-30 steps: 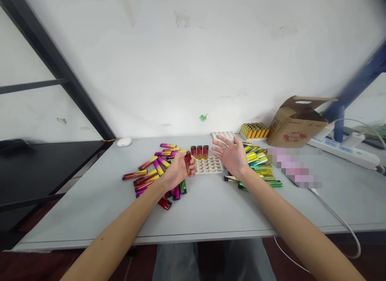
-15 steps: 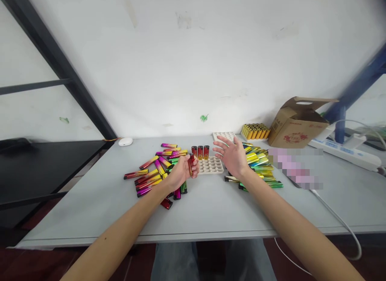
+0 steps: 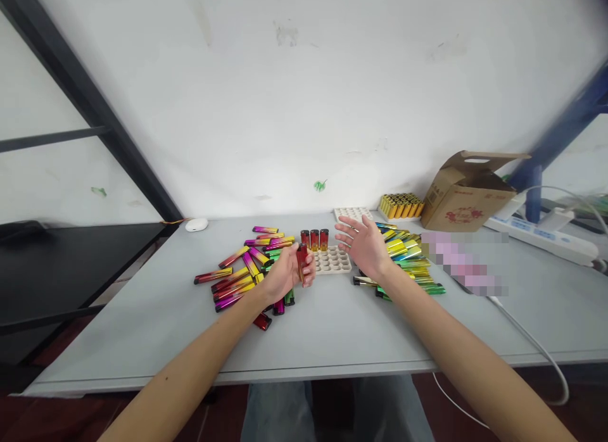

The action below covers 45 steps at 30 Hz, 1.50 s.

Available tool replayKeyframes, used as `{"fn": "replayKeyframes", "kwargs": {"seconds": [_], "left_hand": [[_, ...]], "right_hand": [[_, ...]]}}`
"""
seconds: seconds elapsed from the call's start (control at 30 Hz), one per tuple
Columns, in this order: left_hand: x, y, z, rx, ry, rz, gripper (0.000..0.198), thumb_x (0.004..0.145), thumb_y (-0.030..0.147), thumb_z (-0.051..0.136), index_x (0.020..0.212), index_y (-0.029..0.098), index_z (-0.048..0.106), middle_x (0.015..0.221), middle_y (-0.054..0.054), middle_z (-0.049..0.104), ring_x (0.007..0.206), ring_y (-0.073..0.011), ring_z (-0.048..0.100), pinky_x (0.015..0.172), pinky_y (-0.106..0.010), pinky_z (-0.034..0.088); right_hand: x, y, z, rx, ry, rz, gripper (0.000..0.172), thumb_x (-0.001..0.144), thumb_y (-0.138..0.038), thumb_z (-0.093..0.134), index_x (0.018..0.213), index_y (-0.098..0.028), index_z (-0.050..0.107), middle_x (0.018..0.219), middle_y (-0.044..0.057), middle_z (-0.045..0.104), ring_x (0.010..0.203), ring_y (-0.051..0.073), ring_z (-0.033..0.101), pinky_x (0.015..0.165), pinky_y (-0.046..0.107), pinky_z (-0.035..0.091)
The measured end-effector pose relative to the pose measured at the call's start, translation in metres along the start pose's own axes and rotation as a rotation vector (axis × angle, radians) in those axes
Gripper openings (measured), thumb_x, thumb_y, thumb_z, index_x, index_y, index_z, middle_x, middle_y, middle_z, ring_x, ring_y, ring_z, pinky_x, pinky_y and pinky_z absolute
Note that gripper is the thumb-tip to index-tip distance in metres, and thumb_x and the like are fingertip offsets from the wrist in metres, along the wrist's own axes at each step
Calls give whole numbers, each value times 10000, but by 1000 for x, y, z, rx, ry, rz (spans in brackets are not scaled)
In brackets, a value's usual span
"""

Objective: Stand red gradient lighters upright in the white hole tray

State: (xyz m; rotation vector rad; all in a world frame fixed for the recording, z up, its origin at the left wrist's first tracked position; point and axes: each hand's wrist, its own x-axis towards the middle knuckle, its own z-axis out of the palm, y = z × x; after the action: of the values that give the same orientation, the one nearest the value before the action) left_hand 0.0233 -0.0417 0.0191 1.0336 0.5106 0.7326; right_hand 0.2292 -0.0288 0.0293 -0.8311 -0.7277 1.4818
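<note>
- Head view: left hand (image 3: 285, 274) wrapped around one red lighter (image 3: 302, 261), fingers curled so the lighter stays upright, top end up.
- Held just beside the near-left corner of the white tray (image 3: 332, 259), low over the grey table (image 3: 332, 328), close to the little round holes.
- Right hand (image 3: 365, 244) open and holding nothing, palm turned toward the left hand, fingers spread, up in the air just right of the tray.
- Three red lighters (image 3: 314, 239) standing side by side in the back row of the tray, snug in the holes so none can tip over.
- All other holes of the tray bare.
- Pile of pink, red and yellow lighters (image 3: 242, 271) lying flat left of the tray, right under and behind the left hand, easy to reach.
- Pile of green and yellow lighters (image 3: 408, 258) lying flat right of the tray, under the right wrist, colours kept apart from the other pile.
- Second white tray (image 3: 352, 213) farther back, near the wall, no lighters seen in it.
- Block of yellow lighters (image 3: 401, 206) packed upright beside that tray.
- Open cardboard box (image 3: 468, 192) tipped on its side at the back right.
- White power strip (image 3: 541, 236) with a cable (image 3: 532, 340) running off the table edge, well apart from the hands.
- Small white thing (image 3: 196, 224) at the back left, too small to tell.
</note>
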Motion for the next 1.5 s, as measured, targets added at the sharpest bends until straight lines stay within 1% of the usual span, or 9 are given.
{"fn": "replayKeyframes", "kwargs": {"seconds": [0.2,0.37,0.6,0.73,0.9,1.0,1.13,1.3,1.5], "left_hand": [[1,2,1,-86,18,83,270,915,398,384,832,171,504,735,-42,520,668,-165,527,631,-291,437],[2,-2,2,31,79,121,237,908,408,549,891,175,509,791,-37,606,736,-159,608,626,-269,454],[1,-5,1,300,150,48,385,854,511,608,997,155,571,918,-103,696,660,-189,681,449,-269,522],[1,-3,2,267,161,70,396,842,479,643,1081,166,603,945,-108,716,780,-216,709,558,-320,597],[1,-2,4,290,121,58,372,826,407,691,1078,134,663,1041,-132,713,960,-240,699,825,-383,583],[1,-5,5,291,76,24,368,814,404,702,1043,116,680,1055,-152,710,983,-261,693,850,-418,571],[0,-7,6,303,62,14,361,802,386,719,1042,120,681,1079,-156,706,996,-269,688,876,-440,558],[1,-3,7,324,152,68,376,805,334,721,1115,136,643,1059,-141,716,1000,-258,686,899,-425,542],[3,6,-5,400,405,286,260,833,311,640,1025,134,633,748,-64,710,652,-179,685,700,-345,556]], "right_hand": [[-1,0,1,-70,-17,-30,351,865,-504,444,908,-244,676,890,29,680,723,171,600,644,291,469],[-2,1,3,-132,-27,-68,261,814,-440,536,879,-234,682,804,14,659,684,154,582,625,271,455],[-7,12,6,-630,-75,-469,191,810,-388,629,864,-236,731,916,27,711,846,190,622,777,324,467],[-17,17,11,-791,-199,-571,172,825,-361,641,911,-255,745,935,39,733,891,224,643,835,374,476],[-23,20,15,-802,-215,-575,181,822,-353,661,964,-256,718,956,47,727,906,223,655,852,385,488],[-22,23,15,-739,-209,-536,254,790,-346,698,1025,-250,696,931,46,729,891,220,667,829,376,508],[-21,21,17,-676,-239,-436,217,763,-346,721,946,-231,728,877,50,742,817,215,683,755,362,542],[-10,5,8,-442,-37,-467,239,720,-335,760,931,-230,717,854,33,753,791,202,700,808,385,556],[10,2,-14,-531,111,-552,233,714,-322,762,917,-219,714,856,49,744,829,225,705,857,422,544]]}}
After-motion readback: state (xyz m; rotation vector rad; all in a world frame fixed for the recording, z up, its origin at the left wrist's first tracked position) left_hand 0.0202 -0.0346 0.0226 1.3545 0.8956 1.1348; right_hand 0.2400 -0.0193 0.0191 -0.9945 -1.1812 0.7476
